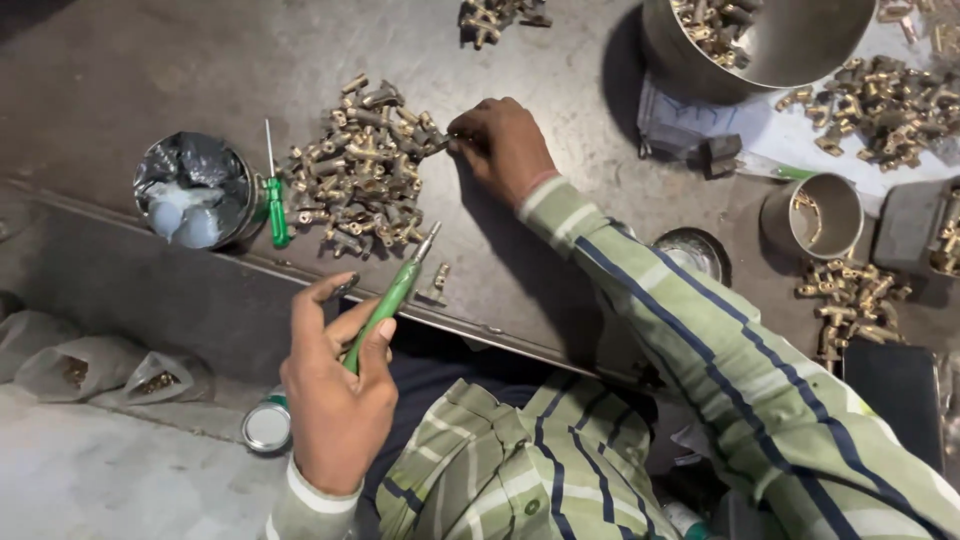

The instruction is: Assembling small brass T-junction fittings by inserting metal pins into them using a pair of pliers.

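A heap of small brass fittings point(365, 170) lies on the dark metal table point(150, 70). My right hand point(500, 145) reaches to the heap's right edge, its fingertips pinched on one brass fitting point(443, 143). My left hand point(335, 395) hovers near the table's front edge, shut on a green-handled screwdriver point(395, 295) whose metal tip points up and right. A small dark piece seems pinched at its fingertips; I cannot tell what it is. One loose fitting point(438, 280) lies just beyond the tip.
A tin lined with a plastic bag point(195, 190) and a second green screwdriver point(275, 205) sit left of the heap. A steel bowl point(790, 50), small cup point(812, 215) and more fitting piles point(885, 100) are at right. Bags point(100, 370) lie on the floor.
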